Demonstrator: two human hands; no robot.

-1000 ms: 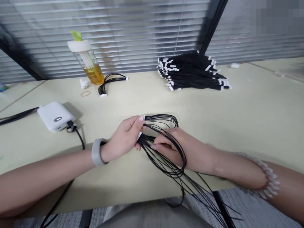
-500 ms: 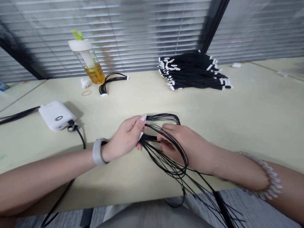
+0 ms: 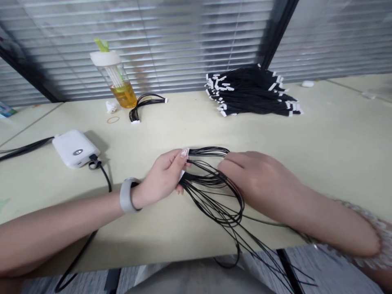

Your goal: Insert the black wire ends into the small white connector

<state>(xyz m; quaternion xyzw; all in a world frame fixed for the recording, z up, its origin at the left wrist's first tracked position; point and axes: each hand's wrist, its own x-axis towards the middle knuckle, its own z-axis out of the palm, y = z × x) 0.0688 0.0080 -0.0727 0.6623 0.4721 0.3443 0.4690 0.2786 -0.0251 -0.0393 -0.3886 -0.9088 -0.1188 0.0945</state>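
Observation:
My left hand (image 3: pixel 167 171) pinches the white connectors (image 3: pixel 181 175) of a black wire harness (image 3: pixel 214 204) above the table's front part. Its thin wires fan out to the right, and some loop back while loose ends hang past the table edge. My right hand (image 3: pixel 254 175) is closed at the right side of the wire loops, with wires running into its curled fingers. The fingertips are partly hidden behind the back of the hand.
A large pile of black harnesses (image 3: pixel 254 94) with white connectors lies at the back. Further left are a short harness (image 3: pixel 143 106), a bottle of yellow liquid (image 3: pixel 122 92), a rubber band (image 3: pixel 113 120) and a white power bank (image 3: pixel 76 149) with a black cable (image 3: pixel 105 175).
My right hand has slid right along the wires, away from the connectors, and turned so its back faces up more. My left hand keeps its grip in nearly the same place.

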